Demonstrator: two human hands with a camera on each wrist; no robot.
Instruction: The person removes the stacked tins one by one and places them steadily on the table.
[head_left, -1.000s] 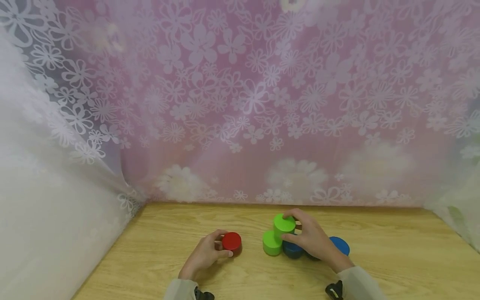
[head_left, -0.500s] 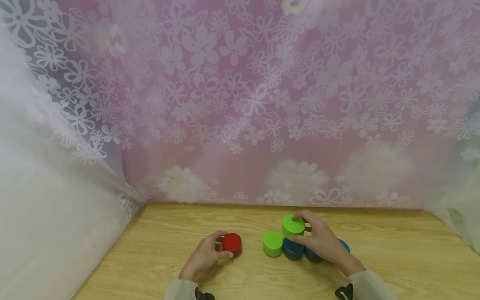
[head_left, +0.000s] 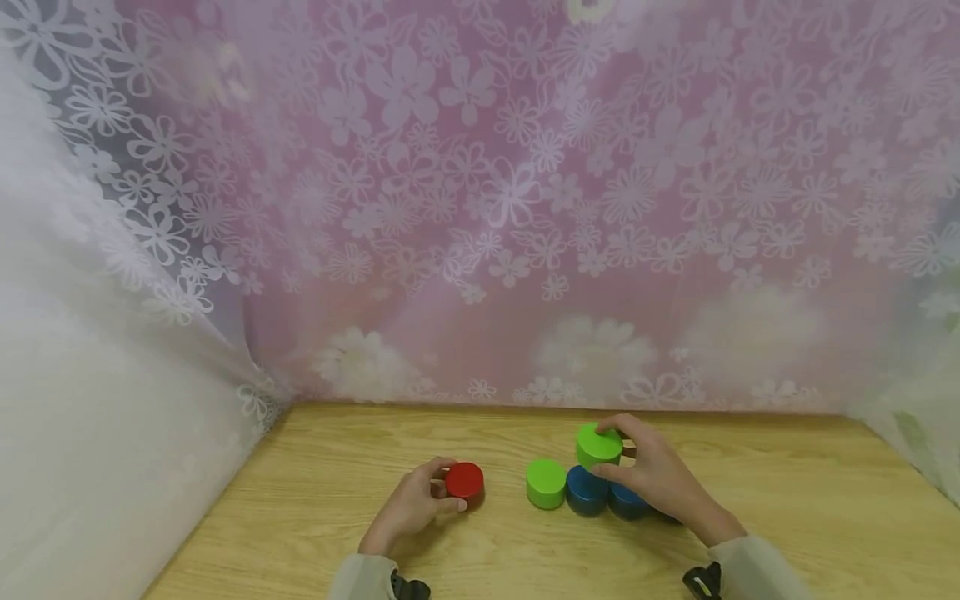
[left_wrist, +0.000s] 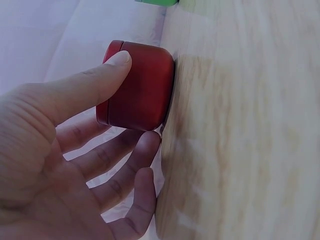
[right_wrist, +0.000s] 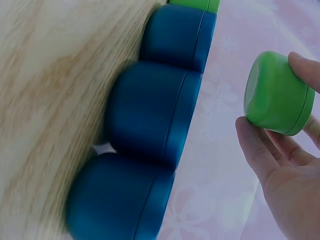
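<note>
My left hand [head_left: 412,506] grips a round red lidded tin [left_wrist: 142,87] by its side, thumb near the lid seam; the tin sits on the wooden table. My right hand [head_left: 660,475] pinches a round green tin [right_wrist: 277,95] between thumb and fingers. In the right wrist view that tin is held up, apart from the row of three blue tins. In the head view it overlaps the tops of the left blue tin [head_left: 587,492] and the middle blue tin [head_left: 627,500]. The third blue tin [right_wrist: 120,200] is mostly hidden by my right hand in the head view. Another green tin [head_left: 546,483] stands at the row's left end.
The wood-grain table [head_left: 337,450] ends at a pink flowered curtain [head_left: 480,250] behind. A pale curtain [head_left: 97,400] hangs along the left side. Bare wood lies between the red tin and the standing green tin.
My right hand has carried the green tin to the right, from beside the standing green tin to over the blue row. My left hand and the red tin have stayed put.
</note>
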